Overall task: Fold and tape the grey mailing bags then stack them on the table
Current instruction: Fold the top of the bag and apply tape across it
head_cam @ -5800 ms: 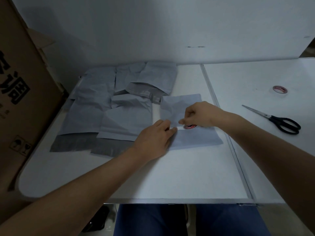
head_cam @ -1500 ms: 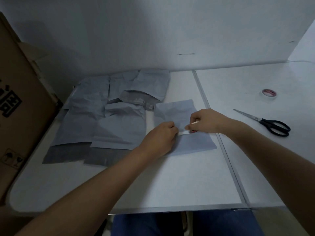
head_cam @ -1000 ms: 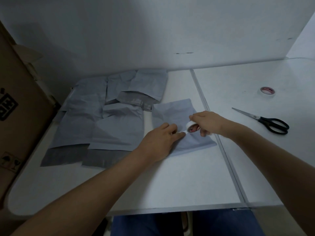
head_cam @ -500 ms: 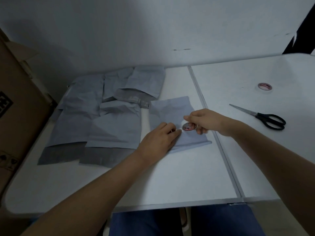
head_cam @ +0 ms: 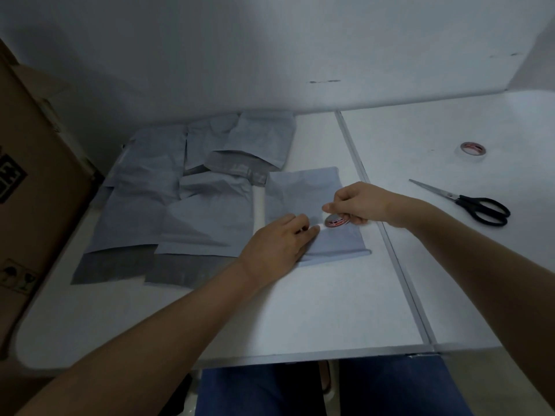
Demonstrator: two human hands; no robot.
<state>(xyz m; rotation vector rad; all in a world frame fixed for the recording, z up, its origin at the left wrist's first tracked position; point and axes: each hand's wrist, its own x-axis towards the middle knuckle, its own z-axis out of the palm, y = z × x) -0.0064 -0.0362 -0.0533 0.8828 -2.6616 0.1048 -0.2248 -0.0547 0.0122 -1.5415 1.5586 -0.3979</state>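
A folded grey mailing bag (head_cam: 300, 193) lies in the middle of the white table (head_cam: 300, 310). My left hand (head_cam: 277, 244) lies on the bag's left part, fingertips pressing near its middle fold. My right hand (head_cam: 357, 204) grips a small roll of tape (head_cam: 336, 220) with a red and white core, held just above the bag right beside my left fingertips. Several unfolded grey mailing bags (head_cam: 192, 205) lie spread over the table's left half.
Black-handled scissors (head_cam: 471, 201) lie on the right tabletop, and a second tape roll (head_cam: 473, 149) sits beyond them. A large cardboard box (head_cam: 36, 190) stands against the table's left edge. A metal seam (head_cam: 387, 241) divides the two tabletops. A white wall rises behind.
My right hand has drawn the tape roll a little to the right, away from my left fingertips. My left hand stays pressed on the folded bag.
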